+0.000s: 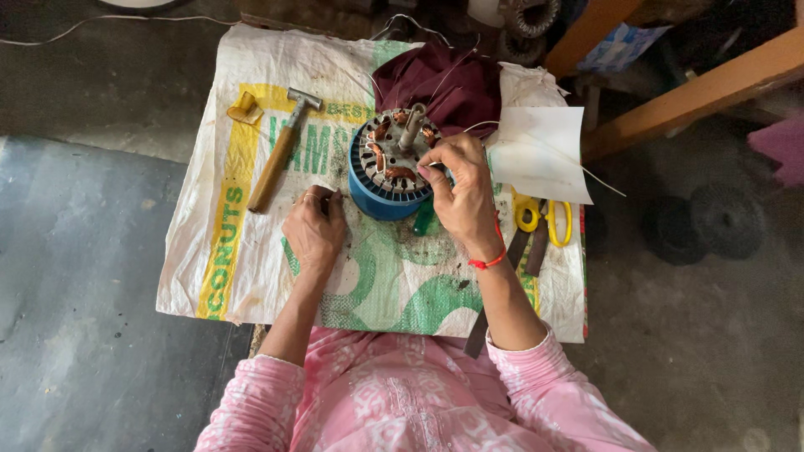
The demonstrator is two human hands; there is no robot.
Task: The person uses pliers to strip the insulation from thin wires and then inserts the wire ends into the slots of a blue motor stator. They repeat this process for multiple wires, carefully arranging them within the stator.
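Blue-cased stator (387, 172) (copper coils in slots): right hand (459, 188) seemingly pinching its rim, left hand (314, 228) curled beside.

On your low table, a printed white woven sack (251, 251) serves as cover. A wooden-handled hammer (280, 151) lies at its left, a yellow scrap (244, 108) just beside the head. Yellow-handled scissors (543, 219) rest at right, below a white paper sheet (540, 151). Maroon cloth (456, 84) is bunched at the far edge.
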